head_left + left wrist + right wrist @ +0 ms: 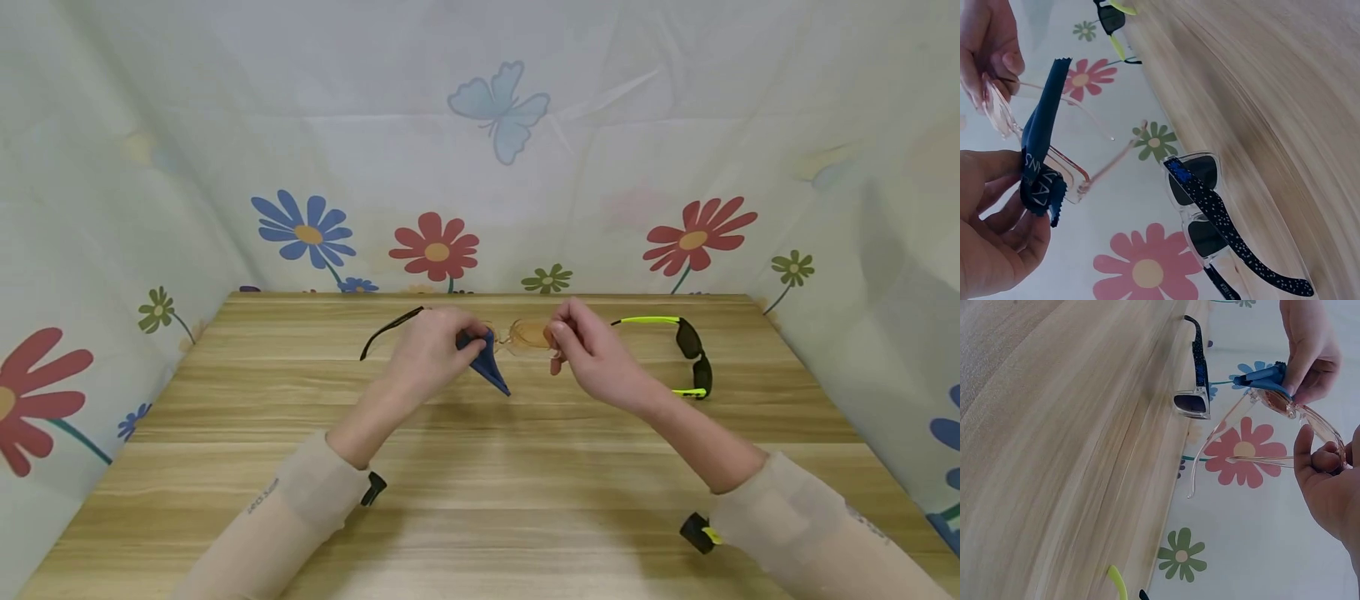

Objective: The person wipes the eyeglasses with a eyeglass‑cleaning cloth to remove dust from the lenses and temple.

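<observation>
A pair of clear pinkish-orange glasses (531,333) is held up above the table between both hands. The left hand (435,346) pinches a dark blue cleaning cloth (489,364) with serrated edges and white lettering, folded over one lens. In the left wrist view the cloth (1044,137) hangs across the frame close to the bridge. My right hand (600,354) grips the other end of the glasses near the hinge, thumb against the fingers. The temples of the glasses (1210,440) stick out unfolded, away from the hands.
Black sunglasses with neon yellow temples (690,350) lie on the right of the wooden table (480,475). Clear-framed sunglasses with speckled black temples (1210,206) lie at the left, partly behind the left hand. A flowered cloth wall (360,150) stands behind.
</observation>
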`<state>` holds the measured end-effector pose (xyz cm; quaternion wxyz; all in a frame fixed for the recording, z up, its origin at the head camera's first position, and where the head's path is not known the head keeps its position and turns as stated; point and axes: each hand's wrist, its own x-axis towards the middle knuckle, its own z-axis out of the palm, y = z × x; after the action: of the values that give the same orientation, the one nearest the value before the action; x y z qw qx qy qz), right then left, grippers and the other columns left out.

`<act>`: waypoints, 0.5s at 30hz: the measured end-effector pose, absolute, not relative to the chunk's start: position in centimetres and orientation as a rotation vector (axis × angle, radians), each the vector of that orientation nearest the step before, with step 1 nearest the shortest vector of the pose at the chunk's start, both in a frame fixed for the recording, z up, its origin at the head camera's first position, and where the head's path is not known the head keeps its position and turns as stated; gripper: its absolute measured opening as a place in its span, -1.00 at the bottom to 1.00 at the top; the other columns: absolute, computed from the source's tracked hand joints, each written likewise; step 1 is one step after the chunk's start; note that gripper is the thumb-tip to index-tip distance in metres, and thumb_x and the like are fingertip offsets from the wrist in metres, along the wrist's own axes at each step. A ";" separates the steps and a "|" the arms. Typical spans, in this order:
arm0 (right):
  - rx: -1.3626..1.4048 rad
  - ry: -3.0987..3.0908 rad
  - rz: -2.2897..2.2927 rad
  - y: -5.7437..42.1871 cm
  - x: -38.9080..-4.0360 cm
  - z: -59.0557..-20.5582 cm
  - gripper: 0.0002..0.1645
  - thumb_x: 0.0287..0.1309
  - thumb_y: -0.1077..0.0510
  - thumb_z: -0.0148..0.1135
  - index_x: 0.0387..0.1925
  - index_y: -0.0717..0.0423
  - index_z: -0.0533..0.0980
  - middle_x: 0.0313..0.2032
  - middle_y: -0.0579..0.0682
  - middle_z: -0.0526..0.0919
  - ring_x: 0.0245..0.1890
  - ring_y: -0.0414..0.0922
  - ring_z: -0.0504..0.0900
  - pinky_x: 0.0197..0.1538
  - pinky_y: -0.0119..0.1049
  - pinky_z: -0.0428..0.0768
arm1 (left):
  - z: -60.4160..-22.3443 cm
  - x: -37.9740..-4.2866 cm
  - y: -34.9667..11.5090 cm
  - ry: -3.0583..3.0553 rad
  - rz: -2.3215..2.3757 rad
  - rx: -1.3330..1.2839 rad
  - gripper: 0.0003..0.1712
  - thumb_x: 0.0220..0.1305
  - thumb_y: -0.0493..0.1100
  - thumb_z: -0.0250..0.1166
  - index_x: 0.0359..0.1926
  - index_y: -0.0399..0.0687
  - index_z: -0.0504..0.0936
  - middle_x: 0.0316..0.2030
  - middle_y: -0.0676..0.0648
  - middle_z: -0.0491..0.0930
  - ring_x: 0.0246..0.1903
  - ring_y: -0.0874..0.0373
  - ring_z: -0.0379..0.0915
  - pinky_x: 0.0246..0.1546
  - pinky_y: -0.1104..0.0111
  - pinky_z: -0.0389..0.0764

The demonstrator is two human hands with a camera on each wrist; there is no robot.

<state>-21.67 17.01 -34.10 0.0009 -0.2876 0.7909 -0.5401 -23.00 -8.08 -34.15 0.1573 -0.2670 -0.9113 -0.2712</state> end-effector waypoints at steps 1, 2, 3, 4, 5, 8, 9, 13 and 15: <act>-0.901 2.489 -1.693 17.0 -21.6 -34.1 -0.80 0.63 0.24 -0.17 -0.11 0.34 0.30 -0.29 0.20 0.38 -0.38 0.11 0.51 -0.25 -0.16 0.68 | -34.1 -23.0 -8.0 -2.604 -0.776 -0.767 -0.92 0.30 -0.22 0.47 -0.19 -0.08 0.81 -0.27 0.00 0.75 -0.30 0.17 0.66 -0.25 0.31 0.65; -0.900 2.494 -1.692 17.0 -21.6 -34.2 -0.80 0.63 0.24 -0.17 -0.11 0.33 0.31 -0.29 0.20 0.39 -0.39 0.11 0.52 -0.26 -0.18 0.68 | -34.1 -22.9 -8.0 -2.603 -0.773 -0.766 -0.92 0.30 -0.22 0.47 -0.19 -0.08 0.81 -0.27 0.00 0.75 -0.30 0.17 0.66 -0.24 0.31 0.64; -0.901 2.497 -1.692 16.9 -21.6 -34.2 -0.81 0.63 0.24 -0.16 -0.12 0.33 0.31 -0.29 0.19 0.39 -0.40 0.11 0.52 -0.26 -0.18 0.68 | -34.1 -22.9 -8.0 -2.604 -0.773 -0.764 -0.92 0.30 -0.22 0.47 -0.19 -0.07 0.81 -0.28 0.00 0.75 -0.30 0.18 0.66 -0.24 0.32 0.64; -0.904 2.501 -1.691 16.9 -21.6 -34.3 -0.81 0.63 0.25 -0.16 -0.12 0.33 0.31 -0.29 0.19 0.39 -0.40 0.11 0.53 -0.27 -0.18 0.68 | -34.1 -23.0 -8.0 -2.606 -0.778 -0.762 -0.92 0.30 -0.22 0.47 -0.19 -0.07 0.81 -0.28 0.00 0.75 -0.30 0.18 0.66 -0.24 0.32 0.64; -0.908 2.502 -1.691 17.0 -21.6 -34.3 -0.82 0.63 0.25 -0.16 -0.12 0.33 0.31 -0.30 0.19 0.40 -0.40 0.12 0.53 -0.27 -0.17 0.68 | -34.1 -23.0 -8.0 -2.609 -0.783 -0.761 -0.92 0.30 -0.22 0.47 -0.19 -0.08 0.81 -0.28 0.01 0.75 -0.31 0.18 0.66 -0.24 0.32 0.64; -0.919 2.504 -1.690 17.0 -21.6 -34.4 -0.82 0.63 0.26 -0.17 -0.12 0.33 0.30 -0.30 0.19 0.39 -0.41 0.11 0.52 -0.27 -0.14 0.68 | -34.2 -23.1 -8.1 -2.620 -0.787 -0.759 -0.92 0.30 -0.23 0.46 -0.19 -0.09 0.80 -0.28 0.00 0.75 -0.29 0.17 0.66 -0.22 0.31 0.65; -0.923 2.504 -1.695 17.0 -21.6 -34.3 -0.82 0.63 0.26 -0.17 -0.12 0.33 0.30 -0.30 0.19 0.39 -0.40 0.11 0.52 -0.27 -0.14 0.68 | -34.3 -23.2 -8.2 -2.623 -0.786 -0.755 -0.92 0.30 -0.24 0.46 -0.18 -0.09 0.80 -0.27 -0.01 0.75 -0.29 0.16 0.66 -0.21 0.31 0.65; -0.933 2.495 -1.727 17.2 -21.6 -34.2 -0.81 0.63 0.26 -0.18 -0.12 0.35 0.31 -0.30 0.20 0.38 -0.39 0.09 0.49 -0.27 -0.09 0.68 | -34.7 -23.5 -8.6 -2.640 -0.767 -0.723 -0.91 0.31 -0.24 0.46 -0.17 -0.10 0.80 -0.26 -0.02 0.76 -0.26 0.13 0.67 -0.18 0.27 0.66; -0.933 2.498 -1.736 17.3 -21.6 -34.2 -0.81 0.63 0.26 -0.17 -0.12 0.36 0.31 -0.31 0.20 0.38 -0.39 0.09 0.48 -0.27 -0.09 0.68 | -34.8 -23.7 -8.8 -2.656 -0.754 -0.698 -0.91 0.32 -0.24 0.44 -0.17 -0.09 0.79 -0.26 -0.02 0.76 -0.26 0.12 0.67 -0.18 0.26 0.66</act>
<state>-21.61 17.31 -34.16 -0.0199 -0.2933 0.7849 -0.5455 -23.71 -8.79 -34.84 0.1464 -0.2424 -0.9226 -0.2618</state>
